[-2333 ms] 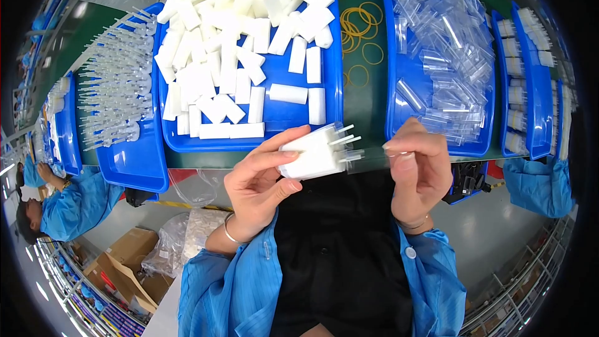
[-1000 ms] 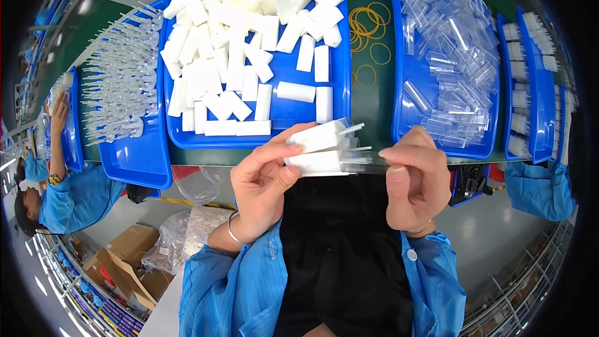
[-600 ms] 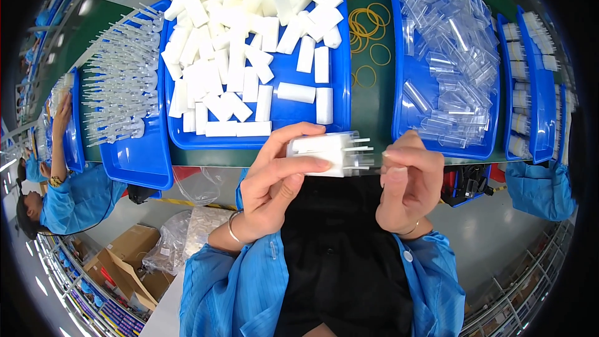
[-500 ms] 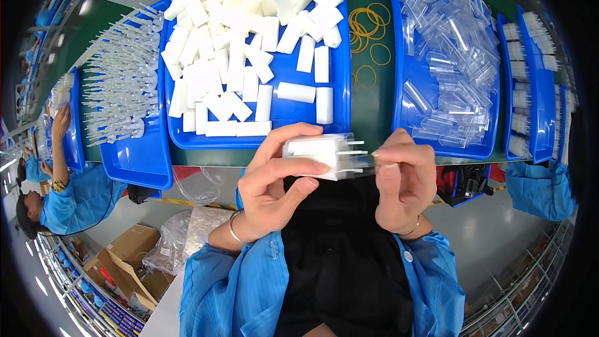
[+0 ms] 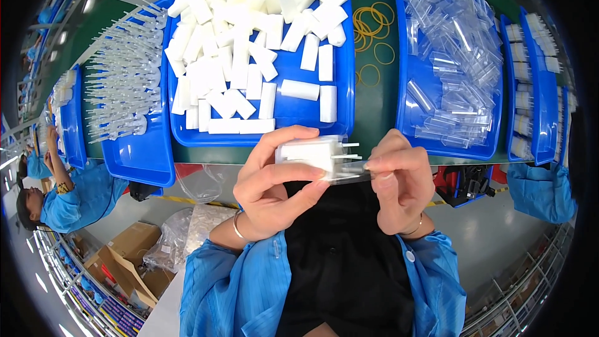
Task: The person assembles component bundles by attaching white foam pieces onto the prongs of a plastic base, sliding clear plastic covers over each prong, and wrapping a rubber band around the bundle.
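Observation:
My left hand [image 5: 274, 184] grips a white rectangular block [image 5: 310, 153] just below the table edge, with thin white pins sticking out of its right side. My right hand [image 5: 399, 181] pinches a small clear plastic piece [image 5: 350, 171] against the pins. Behind the hands stands a blue tray [image 5: 293, 109] piled with several white blocks. To the right, another blue tray [image 5: 419, 128] holds clear plastic tubes.
A blue tray [image 5: 140, 162] at the left holds several white pin-like parts. Yellow rubber bands [image 5: 371, 31] lie on the green table between the trays. More blue trays [image 5: 540, 100] stand at the far right. A person in a blue coat [image 5: 68, 196] works at the left. Cardboard boxes [image 5: 128, 256] sit on the floor.
My left hand has turned the white block level and brought it lower. My right hand has closed in on the pins with the clear piece.

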`<state>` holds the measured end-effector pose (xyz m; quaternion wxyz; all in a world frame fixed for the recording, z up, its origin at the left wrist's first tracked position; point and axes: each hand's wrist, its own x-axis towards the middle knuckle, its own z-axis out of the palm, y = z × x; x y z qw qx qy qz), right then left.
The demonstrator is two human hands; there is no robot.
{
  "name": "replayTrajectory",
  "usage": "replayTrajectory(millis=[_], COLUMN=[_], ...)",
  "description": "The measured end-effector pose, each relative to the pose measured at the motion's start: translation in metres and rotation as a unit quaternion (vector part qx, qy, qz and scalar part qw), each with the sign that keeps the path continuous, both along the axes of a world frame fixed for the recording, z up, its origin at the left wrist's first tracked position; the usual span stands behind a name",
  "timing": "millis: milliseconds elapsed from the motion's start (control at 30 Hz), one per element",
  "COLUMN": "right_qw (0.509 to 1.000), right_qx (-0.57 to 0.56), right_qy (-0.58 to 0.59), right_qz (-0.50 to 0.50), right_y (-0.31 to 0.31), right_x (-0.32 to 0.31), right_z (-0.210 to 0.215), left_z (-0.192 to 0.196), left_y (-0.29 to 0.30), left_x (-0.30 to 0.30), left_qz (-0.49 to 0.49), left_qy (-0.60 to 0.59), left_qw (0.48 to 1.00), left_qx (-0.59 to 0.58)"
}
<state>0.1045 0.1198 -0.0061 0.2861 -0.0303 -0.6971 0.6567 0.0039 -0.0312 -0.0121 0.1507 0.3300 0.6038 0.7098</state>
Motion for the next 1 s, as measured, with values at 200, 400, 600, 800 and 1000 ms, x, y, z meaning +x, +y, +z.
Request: replayTrajectory(millis=[200, 400, 600, 800, 1000], right_qw=[0.995, 0.997, 0.997, 0.991, 0.943], right_qx=[0.093, 0.033, 0.053, 0.114, -0.33], right_qy=[0.013, -0.004, -0.019, -0.024, -0.041], right_qz=[-0.043, -0.071, -0.049, -0.061, 0.03], right_y=[0.003, 0.011, 0.008, 0.01, -0.007], right_x=[-0.003, 0.002, 0.001, 0.003, -0.007], right_z=[0.003, 0.004, 0.007, 0.003, 0.002], left_z=[0.001, 0.004, -0.001, -0.006, -0.009], left_y=[-0.003, -0.009, -0.009, -0.008, -0.008], left_x=[-0.004, -0.005, -0.001, 0.0, 0.005], left_qz=[-0.021, -0.067, -0.082, -0.081, -0.08], left_qy=[0.046, -0.074, -0.074, -0.155, -0.264], left_qw=[0.999, 0.995, 0.994, 0.982, 0.958], left_qx=[-0.021, 0.017, 0.025, 0.071, 0.073])
